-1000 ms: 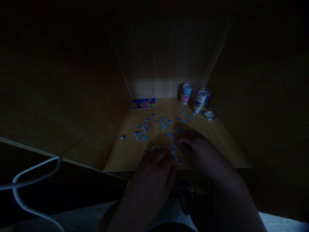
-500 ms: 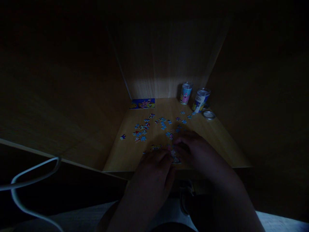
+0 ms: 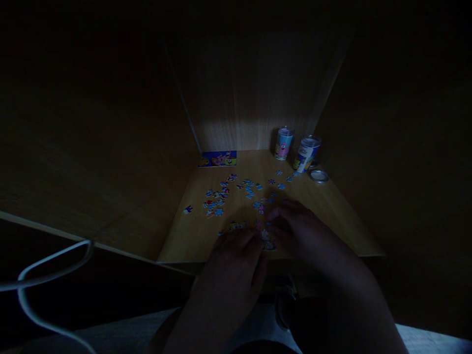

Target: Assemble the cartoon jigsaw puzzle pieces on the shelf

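Note:
The scene is very dark. Both my hands rest at the near edge of a wooden desk (image 3: 332, 216). My left hand (image 3: 236, 255) lies knuckles up with its fingers curled down onto a small cluster of joined puzzle pieces (image 3: 268, 241). My right hand (image 3: 295, 226) sits just to the right, fingers bent over the same cluster. Whether either hand pinches a piece is hidden. Several loose puzzle pieces (image 3: 221, 196) are scattered across the middle of the desk.
A blue picture card (image 3: 218, 158) lies at the back left corner. Two small printed cans (image 3: 283, 142) (image 3: 306, 153) stand at the back right, with a round lid (image 3: 319, 176) beside them. Wooden panels wall the desk. A white cable (image 3: 47, 268) loops at the left.
Both hands stay over the joined pieces; only the right hand's fingers shift slightly. The scattered pieces have not moved.

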The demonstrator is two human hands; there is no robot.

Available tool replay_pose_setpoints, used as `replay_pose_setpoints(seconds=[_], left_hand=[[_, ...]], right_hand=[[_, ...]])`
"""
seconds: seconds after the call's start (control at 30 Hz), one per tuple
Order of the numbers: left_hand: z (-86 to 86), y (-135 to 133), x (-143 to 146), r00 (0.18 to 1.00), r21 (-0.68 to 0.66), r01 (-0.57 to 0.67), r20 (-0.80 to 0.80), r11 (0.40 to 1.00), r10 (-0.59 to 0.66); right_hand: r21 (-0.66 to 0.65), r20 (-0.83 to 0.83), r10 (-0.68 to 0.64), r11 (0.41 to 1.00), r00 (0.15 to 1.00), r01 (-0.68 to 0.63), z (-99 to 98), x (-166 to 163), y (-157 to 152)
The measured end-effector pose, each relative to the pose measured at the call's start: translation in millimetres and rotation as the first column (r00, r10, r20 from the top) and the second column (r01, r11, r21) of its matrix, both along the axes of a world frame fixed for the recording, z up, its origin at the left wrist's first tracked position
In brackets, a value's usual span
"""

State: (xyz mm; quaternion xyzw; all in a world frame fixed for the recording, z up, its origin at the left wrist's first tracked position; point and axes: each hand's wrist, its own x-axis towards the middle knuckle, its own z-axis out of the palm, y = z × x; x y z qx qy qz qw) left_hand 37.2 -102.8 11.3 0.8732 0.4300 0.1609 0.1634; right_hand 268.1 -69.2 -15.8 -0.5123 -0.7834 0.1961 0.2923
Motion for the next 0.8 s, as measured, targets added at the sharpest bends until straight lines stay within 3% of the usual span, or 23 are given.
replay_pose_setpoints(seconds=[0.17,0.43,0.8], left_hand=[[-2.4,-0.2,-0.2,1.0,-0.022,-0.007,0.008,1.0,0.007],[-1.8,1.2,0.5,1.0,-0.027,0.001,0.01,1.0,-0.001],[-1.2,0.2,0.5,1.0,-0.008,-0.003,0.005,1.0,0.003]], right_hand=[[-0.13,-0.152,-0.055,0.991,0.987,0.035,-1.1,-2.4,1.3],[-0.207,-0.365,-0.08,0.978,0.928,0.003,-1.8,-15.6,4.5],[-0.184,-0.286,-0.07,0.983,0.956,0.017,-7.4,-19.7,6.1]])
